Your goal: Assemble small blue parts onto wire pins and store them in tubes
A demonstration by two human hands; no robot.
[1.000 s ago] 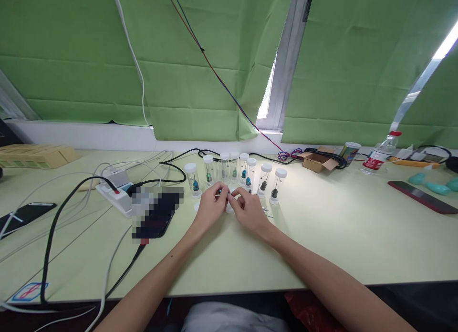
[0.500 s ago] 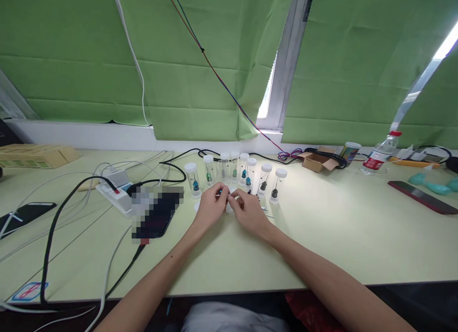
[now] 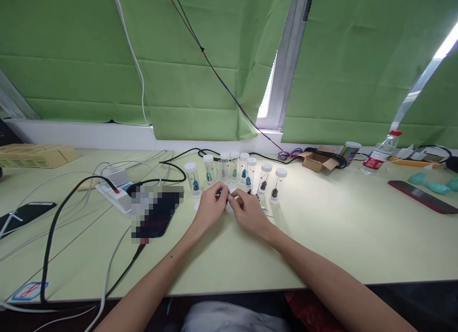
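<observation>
My left hand and my right hand meet at their fingertips over the middle of the table. Both are closed in a pinch; what lies between the fingers is too small and covered to name, though a speck of blue shows by the left fingers. Just below the fingertips a white round piece is partly visible. Behind the hands stand several clear tubes with white caps, among them one with a blue piece inside and one with a dark piece. Thin metal pieces lie beside my right hand.
To the left are a blurred phone on a cable, a white power strip and tangled cords. A small cardboard box, a paper cup, a water bottle and a dark red phone are on the right.
</observation>
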